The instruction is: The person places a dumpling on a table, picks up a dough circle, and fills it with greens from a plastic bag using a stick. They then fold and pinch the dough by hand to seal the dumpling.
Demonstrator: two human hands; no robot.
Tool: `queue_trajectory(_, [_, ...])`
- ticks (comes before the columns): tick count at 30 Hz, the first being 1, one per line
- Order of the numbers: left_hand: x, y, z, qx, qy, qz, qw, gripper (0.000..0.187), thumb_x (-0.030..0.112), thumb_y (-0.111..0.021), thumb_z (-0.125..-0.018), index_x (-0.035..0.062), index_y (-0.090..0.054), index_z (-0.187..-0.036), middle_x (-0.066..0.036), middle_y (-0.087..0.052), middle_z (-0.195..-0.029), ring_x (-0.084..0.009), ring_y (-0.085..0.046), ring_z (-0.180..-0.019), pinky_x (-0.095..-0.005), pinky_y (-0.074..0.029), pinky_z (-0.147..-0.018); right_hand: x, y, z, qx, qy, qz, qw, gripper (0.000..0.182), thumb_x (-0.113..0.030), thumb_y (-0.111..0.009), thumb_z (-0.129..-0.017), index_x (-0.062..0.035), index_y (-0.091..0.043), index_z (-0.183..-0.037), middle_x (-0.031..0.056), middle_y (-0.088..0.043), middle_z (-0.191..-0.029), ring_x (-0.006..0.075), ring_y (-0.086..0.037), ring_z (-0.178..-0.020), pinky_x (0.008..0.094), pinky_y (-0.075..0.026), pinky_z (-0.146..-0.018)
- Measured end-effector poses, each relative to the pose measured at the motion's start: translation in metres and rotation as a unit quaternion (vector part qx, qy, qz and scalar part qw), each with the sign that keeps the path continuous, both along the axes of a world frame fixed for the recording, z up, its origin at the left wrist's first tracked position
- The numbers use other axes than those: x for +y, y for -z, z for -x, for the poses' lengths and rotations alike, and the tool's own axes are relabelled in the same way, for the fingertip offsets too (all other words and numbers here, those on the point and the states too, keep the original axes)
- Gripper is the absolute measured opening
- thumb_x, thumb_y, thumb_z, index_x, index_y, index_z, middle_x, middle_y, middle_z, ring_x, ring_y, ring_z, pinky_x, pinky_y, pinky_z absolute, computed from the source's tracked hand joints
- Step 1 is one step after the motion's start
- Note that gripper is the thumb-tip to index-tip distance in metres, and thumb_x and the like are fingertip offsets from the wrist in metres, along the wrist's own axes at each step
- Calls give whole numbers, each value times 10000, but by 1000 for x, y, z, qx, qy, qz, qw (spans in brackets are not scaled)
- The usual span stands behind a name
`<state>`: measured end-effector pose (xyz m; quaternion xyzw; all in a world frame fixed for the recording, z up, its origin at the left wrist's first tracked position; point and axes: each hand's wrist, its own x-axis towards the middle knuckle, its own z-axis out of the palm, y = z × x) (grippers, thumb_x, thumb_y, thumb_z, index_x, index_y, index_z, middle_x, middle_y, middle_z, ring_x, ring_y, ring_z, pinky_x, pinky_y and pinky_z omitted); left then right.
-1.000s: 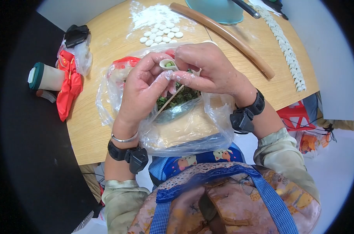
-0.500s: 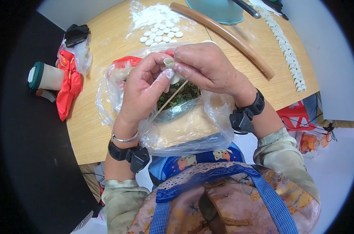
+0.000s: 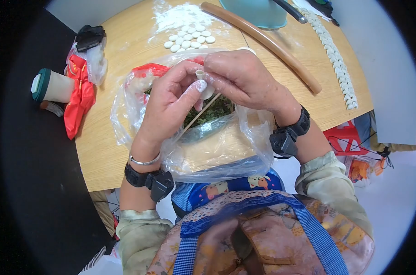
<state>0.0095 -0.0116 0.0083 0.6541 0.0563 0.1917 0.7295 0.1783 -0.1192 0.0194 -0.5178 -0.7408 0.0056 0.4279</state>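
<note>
Both my hands meet over a plastic bag that holds chopped green filling. Between my fingertips is a thin, pale dumpling wrapper, its upper edge curled into a small round opening. My left hand pinches it with a floury thumb and bent fingers. My right hand is closed on the other side, its fingertips pressed to the dough. A thin wooden stick leans across the filling just below the wrapper. The clear plastic bag spreads out around the filling.
Several round dough pieces lie beside loose flour. Right of them are a long wooden rolling pin, a teal bowl and a long row of folded dumplings. A lidded cup and red bag are at left.
The wrapper's upper opening has become narrower and rounder between my fingertips, and my left thumb has shifted slightly. Both hands stay in nearly the same place.
</note>
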Motion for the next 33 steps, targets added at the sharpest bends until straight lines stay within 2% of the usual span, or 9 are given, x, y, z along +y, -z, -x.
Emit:
queue_trajectory(3, [2,-2,1,9,44,31,999,181,57,-551,-959,-2,-542,-1129,-21,-612,-962,-26,-541,-789,-197,-443,-620,-4,-2,-2,46,-10,39,998,120,-167,-615,-873,-53,-579,-874,132,-570,-726,341,-592,-677,392,-459,-590])
queue_trajectory(12, [-1,3,-1,26,20,-28,999,193,29,-548,-948,-26,-530,-1132,-49,-631,-995,-100,-625,-945,-236,-510,-839,-3,-2,-1,0,5,35,999,182,-230,-632,-871,-65,-576,-819,119,-570,-694,324,-595,-655,386,-459,-574])
queue_trajectory(15, [-2,0,-1,34,15,-54,998,186,32,-543,-948,-19,-536,-1127,-42,-636,-971,-65,-606,-864,-201,-496,-740,-3,-2,-1,-17,19,48,999,154,-206,-612,-885,-62,-580,-840,113,-590,-708,320,-609,-669,391,-469,-587])
queue_trajectory(17, [-1,-2,1,36,27,17,999,167,51,-536,-955,-5,-545,-1112,-28,-643,-915,-27,-562,-756,-168,-435,-621,-4,-4,-1,-14,21,65,998,144,-189,-580,-921,-51,-581,-881,114,-600,-723,319,-623,-692,398,-475,-598])
queue_trajectory(20, [0,0,0,30,11,13,999,153,74,-532,-963,7,-551,-1099,-20,-649,-873,-7,-511,-679,-156,-363,-553,-7,-9,5,95,8,147,985,185,-206,-534,-964,-36,-569,-902,115,-597,-728,303,-632,-694,379,-479,-617])
queue_trajectory(24, [1,-3,0,30,23,41,998,150,85,-534,-967,7,-553,-1093,-27,-655,-869,-8,-523,-675,-157,-361,-548,-5,-7,-2,128,-11,109,986,247,-226,-480,-1001,-20,-566,-897,128,-591,-735,279,-622,-683,351,-480,-638])
queue_trajectory(27, [1,-5,2,38,35,45,998,148,84,-544,-964,-4,-553,-1083,-46,-659,-898,-36,-580,-722,-169,-429,-595,-5,-7,-6,127,-10,114,985,281,-239,-455,-1015,-7,-579,-916,134,-604,-758,248,-610,-679,331,-478,-656])
queue_trajectory(29, [0,-5,1,27,40,50,998,146,84,-564,-957,-15,-554,-1064,-63,-655,-927,-86,-636,-796,-208,-504,-678,-7,-11,-1,212,-54,166,961,310,-259,-465,-1015,8,-603,-938,131,-631,-797,208,-617,-707,315,-489,-672])
queue_trajectory(33, [1,-6,2,45,50,34,997,168,86,-582,-949,-30,-564,-1069,-74,-652,-958,-127,-657,-848,-247,-538,-755,-4,-3,3,236,-66,155,957,328,-280,-494,-1008,17,-618,-943,113,-650,-806,173,-626,-708,301,-502,-672])
